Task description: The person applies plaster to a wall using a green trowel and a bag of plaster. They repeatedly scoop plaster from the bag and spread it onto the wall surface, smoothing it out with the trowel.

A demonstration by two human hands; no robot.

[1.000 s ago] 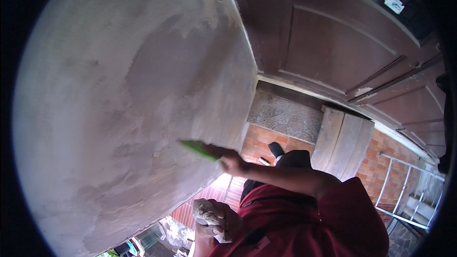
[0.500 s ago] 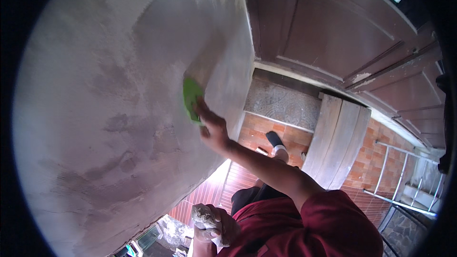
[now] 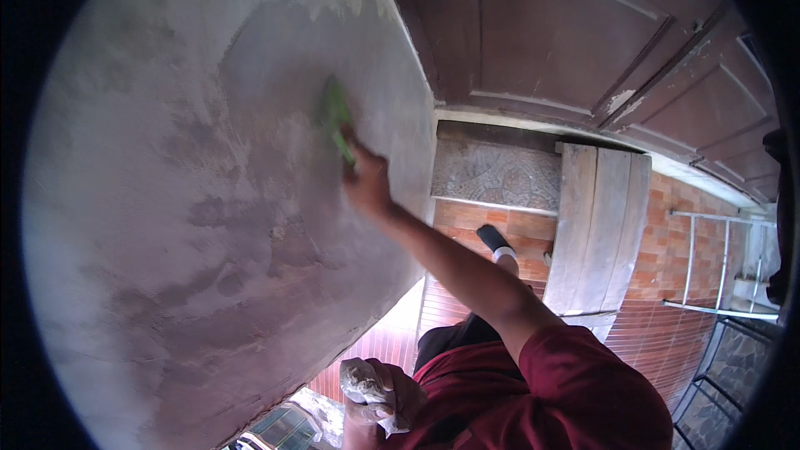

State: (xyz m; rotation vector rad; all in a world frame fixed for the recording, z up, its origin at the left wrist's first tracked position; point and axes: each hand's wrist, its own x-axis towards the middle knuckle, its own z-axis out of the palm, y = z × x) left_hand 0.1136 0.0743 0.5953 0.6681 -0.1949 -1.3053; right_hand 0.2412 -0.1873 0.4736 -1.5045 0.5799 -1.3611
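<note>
My right hand (image 3: 367, 182) is closed on the handle edge of a green putty spreader (image 3: 337, 108), blurred by motion. The spreader's far side meets the plastered wall (image 3: 250, 133), which carries darker, damp-looking patches among lighter grey ones. Low in front of my body, my left hand (image 3: 405, 398) grips a crumpled whitish plastic bag (image 3: 362, 382). What the bag contains cannot be made out.
Brown panelled doors (image 3: 567, 33) stand beyond the wall's edge. Below them are a stone-patterned step (image 3: 496, 168) and wooden planks (image 3: 587, 225). My foot (image 3: 493, 238) rests on the orange tiled floor. A metal rail frame (image 3: 692, 262) stands at right.
My right hand has moved the spreader farther up the wall, and its face now shows narrower. My left hand keeps hold of the bag. The whole view has shifted slightly.
</note>
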